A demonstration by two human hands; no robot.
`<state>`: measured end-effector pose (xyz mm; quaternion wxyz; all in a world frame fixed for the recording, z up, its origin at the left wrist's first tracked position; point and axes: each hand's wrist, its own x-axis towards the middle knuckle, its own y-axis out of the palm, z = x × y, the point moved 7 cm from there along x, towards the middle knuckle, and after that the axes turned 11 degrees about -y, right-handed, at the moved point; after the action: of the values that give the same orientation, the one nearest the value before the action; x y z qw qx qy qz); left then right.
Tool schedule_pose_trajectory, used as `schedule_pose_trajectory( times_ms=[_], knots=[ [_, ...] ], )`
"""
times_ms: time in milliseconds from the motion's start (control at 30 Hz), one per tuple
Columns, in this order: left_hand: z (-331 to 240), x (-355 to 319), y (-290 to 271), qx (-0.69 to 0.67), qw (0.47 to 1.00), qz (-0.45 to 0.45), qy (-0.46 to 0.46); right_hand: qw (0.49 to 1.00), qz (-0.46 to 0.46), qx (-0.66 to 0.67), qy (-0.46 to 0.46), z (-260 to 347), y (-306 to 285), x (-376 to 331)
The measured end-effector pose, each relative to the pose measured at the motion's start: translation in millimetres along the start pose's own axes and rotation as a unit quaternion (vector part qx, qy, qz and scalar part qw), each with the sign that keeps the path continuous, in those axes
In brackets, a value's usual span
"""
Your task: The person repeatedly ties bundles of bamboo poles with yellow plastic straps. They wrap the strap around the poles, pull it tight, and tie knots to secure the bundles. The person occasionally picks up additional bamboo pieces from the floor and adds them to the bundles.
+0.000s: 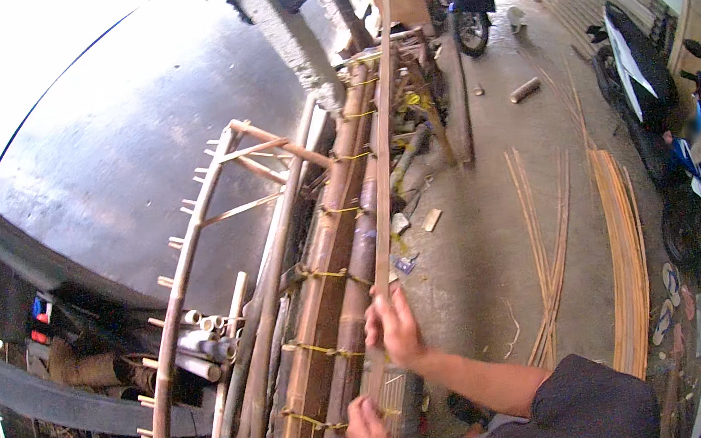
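Note:
A long, narrow bamboo strip (386, 154) runs from the far end of a rack of bamboo poles (339, 202) down toward me. My right hand (397, 329) is closed around it, thumb on one side and fingers on the other. Lower and a little to the left, my left hand (368, 434) is also closed at the strip's near part, its fingertips partly hidden. Beneath the strip, thick poles are bound with yellow cords (323, 275) at intervals.
Left of the rack leans a bamboo frame with pegs (181, 246). Split strips (622, 268) and thinner slivers (553, 279) lie on the floor to my right. Motorbikes stand at the right (680, 157) and far back (470, 3). A concrete post (284, 32) rises behind.

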<state>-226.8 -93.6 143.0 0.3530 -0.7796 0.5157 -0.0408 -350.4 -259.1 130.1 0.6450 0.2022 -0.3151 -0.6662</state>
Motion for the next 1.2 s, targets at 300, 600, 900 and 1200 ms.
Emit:
schedule_pose_trajectory(
  times_ms=[300,600,900,1200],
  knots=[
    [165.9,-65.7,-193.2,0.212,0.936,-0.103,-0.263,0.873,0.344,-0.088,0.335,-156.9,70.2,-172.7],
    [193.5,46.2,-195.8,0.376,0.858,-0.251,-0.243,0.809,0.480,-0.252,0.228,-117.1,-97.9,8.7],
    [-179.0,301.6,77.0,0.238,0.951,-0.191,0.042,0.846,0.338,-0.296,0.286,-2.5,-276.4,246.0],
    [-428.9,492.3,285.4,0.173,0.966,-0.075,0.176,0.900,0.228,-0.283,0.240,54.9,-340.6,442.0]
  ],
)
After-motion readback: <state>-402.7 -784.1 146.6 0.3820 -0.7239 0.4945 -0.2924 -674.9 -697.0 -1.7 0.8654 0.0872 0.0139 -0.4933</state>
